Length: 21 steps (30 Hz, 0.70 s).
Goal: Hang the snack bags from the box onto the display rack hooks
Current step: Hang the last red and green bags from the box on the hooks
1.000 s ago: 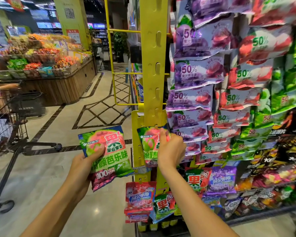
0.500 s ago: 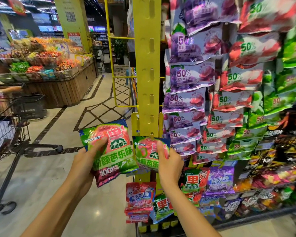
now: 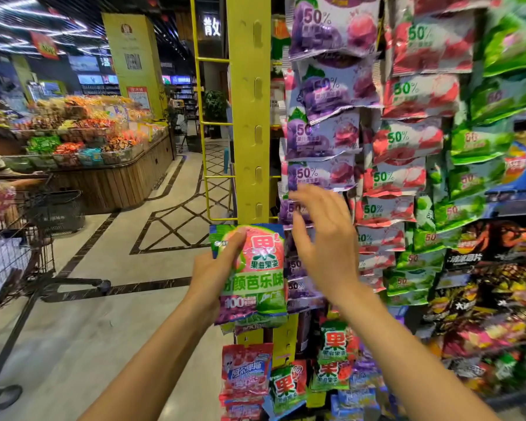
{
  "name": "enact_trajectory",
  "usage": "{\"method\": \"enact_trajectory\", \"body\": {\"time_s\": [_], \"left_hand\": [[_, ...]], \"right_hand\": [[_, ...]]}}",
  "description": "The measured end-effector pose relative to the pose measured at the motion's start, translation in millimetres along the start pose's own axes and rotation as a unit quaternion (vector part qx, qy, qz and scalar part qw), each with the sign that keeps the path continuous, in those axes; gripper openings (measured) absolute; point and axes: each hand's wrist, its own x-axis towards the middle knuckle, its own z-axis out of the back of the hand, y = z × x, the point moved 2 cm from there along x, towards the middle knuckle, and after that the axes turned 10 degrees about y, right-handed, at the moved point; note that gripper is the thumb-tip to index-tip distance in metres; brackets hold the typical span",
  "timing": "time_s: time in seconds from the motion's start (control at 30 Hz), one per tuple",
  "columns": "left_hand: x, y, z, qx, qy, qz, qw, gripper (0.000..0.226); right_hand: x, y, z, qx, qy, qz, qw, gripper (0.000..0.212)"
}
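- Yellow post (image 3: 249, 117): open floor (image 3: 110, 299) to its left; purple bags (image 3: 322, 135) packed at its right edge.
- Left hand (image 3: 213, 278): grip clenched on guava bag (image 3: 255, 268), thumb at the bag's top, before the post's base.
- Right hand (image 3: 322, 238): grip released, fingers spread, just right of the bag.

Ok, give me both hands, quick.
Left hand: grips the green and pink snack bag.
Right hand: open, fingers spread, holding nothing.
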Motion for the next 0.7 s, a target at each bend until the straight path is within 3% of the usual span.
{"method": "enact_trajectory", "body": {"time_s": [0.13,0.23,0.3,0.37,0.4,0.5,0.6,0.7], "left_hand": [[14,-3,-12,0.024,-0.010,-0.027,0.999,0.032],[23,1,-7,0.051,-0.037,-0.033,0.997,0.034],[31,9,-1,0.057,-0.042,-0.023,0.997,0.045],[35,16,4,0.052,-0.058,-0.015,0.997,0.074],[38,19,8,0.054,-0.067,-0.010,0.996,0.078],[43,24,15,0.073,-0.084,0.003,0.994,0.048],[50,30,20,0.076,-0.086,0.023,0.993,0.063],[51,38,23,0.094,-0.095,0.027,0.991,0.049]], "right_hand": [[63,9,3,-0.138,0.022,0.163,0.977,0.042],[86,4,-9,-0.233,0.055,0.227,0.944,0.060],[91,1,-16,-0.279,0.062,0.242,0.927,0.066],[92,-1,-22,-0.305,0.054,0.248,0.918,0.065],[91,-1,-24,-0.316,0.050,0.251,0.913,0.064],[89,-2,-30,-0.351,0.042,0.250,0.902,0.059],[86,-4,-35,-0.372,0.041,0.243,0.895,0.060],[85,-5,-37,-0.383,0.035,0.243,0.891,0.060]]}}
